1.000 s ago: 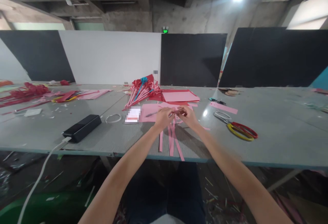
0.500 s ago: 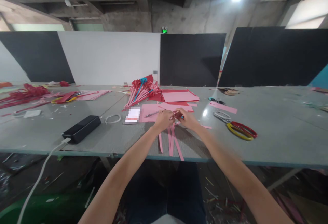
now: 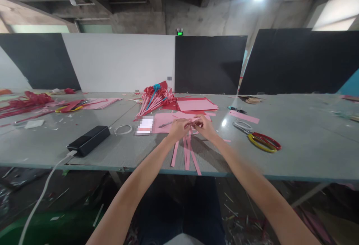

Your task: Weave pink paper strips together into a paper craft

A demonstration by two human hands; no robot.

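Observation:
My left hand (image 3: 178,129) and my right hand (image 3: 204,127) meet above the grey table (image 3: 294,155), fingers pinched together on a small pink paper piece between them. Several pink paper strips (image 3: 187,153) hang down from the hands and trail across the table toward its near edge. Just beyond the hands lie flat pink sheets (image 3: 164,122) with a pen-like stick on them.
Red-and-yellow scissors (image 3: 262,140) lie to the right, a black power bank (image 3: 88,140) with a white cable to the left. A pile of finished red and pink paper flowers (image 3: 154,99) and red sheets (image 3: 196,105) sits behind. Dark partition boards back the table.
Both hands stay together at the same spot with small finger movements. The leftmost pink strip has swung a little to the left.

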